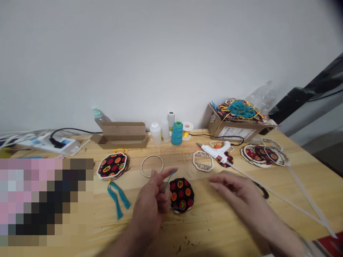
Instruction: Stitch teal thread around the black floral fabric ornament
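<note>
My left hand (152, 200) is closed on a teal thread (168, 180), which loops up over its outstretched index finger. Beside those fingers lies a round black fabric piece (183, 192) with red and orange flower prints; a short teal strand crosses its lower edge. To the right hovers my right hand (235, 192), blurred, thumb and fingertips drawn close together; whether anything is between them does not show. Beyond the left hand lies a pale wooden ring (152, 156). A teal thread cone (177, 133) stands at the back.
A glue gun (218, 152) rests by a wooden lattice frame (197, 167). At left are a framed fabric piece (112, 166) and teal tassel (118, 198). Behind stand an open cardboard box (123, 141), bottles (155, 134) and a filled carton (235, 132). White strips (302, 194) cross the right side.
</note>
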`<state>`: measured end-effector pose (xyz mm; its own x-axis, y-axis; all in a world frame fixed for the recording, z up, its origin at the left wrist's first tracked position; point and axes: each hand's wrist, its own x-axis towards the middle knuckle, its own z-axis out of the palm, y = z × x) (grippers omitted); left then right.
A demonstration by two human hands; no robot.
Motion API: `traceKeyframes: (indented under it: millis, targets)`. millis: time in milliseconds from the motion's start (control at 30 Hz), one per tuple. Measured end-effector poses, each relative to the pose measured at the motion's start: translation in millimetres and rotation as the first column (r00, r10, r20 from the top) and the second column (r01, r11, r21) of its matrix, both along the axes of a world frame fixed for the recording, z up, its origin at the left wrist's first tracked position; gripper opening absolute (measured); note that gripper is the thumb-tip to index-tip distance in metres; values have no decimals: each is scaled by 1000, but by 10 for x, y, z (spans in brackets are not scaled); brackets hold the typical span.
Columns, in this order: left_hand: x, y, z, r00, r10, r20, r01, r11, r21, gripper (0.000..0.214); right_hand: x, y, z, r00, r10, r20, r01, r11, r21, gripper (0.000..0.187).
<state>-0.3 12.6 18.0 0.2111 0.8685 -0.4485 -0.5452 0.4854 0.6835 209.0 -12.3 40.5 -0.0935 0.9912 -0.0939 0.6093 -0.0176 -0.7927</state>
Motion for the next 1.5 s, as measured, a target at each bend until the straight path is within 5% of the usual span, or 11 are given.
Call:
traceKeyframes:
  millis: [100,267,533,700,1067,1267,1500]
  targets:
    - [5,-26,-12,999,-23,-42,25,999,42,55,-493,104,-19,859,-27,-511,-112,964,-241,24]
    - [2,-73,-53,978,-45,-203,67,993,102,60,-833,221,-129,687,-86,-722,-178,943,-282,17]
    - [31,-95,-57,964,-60,-258,91,990,110,58,-799,251,-112,784,-121,-609,-27,973,-228,17]
    - [47,-94,5,918,-139,-372,208,966,154,42,-747,289,-122,822,-123,-555,53,989,-141,14]
    - [51,-76,-37,840,-115,-531,298,915,273,22,-687,309,-160,908,-87,-409,94,996,-4,13]
    - [50,-61,-22,862,-85,-499,222,950,221,19,-675,346,-122,914,-74,-399,85,996,11,11]
    - [30,-29,-49,962,-2,-272,43,989,144,22,-437,536,95,968,-106,-227,170,943,285,16]
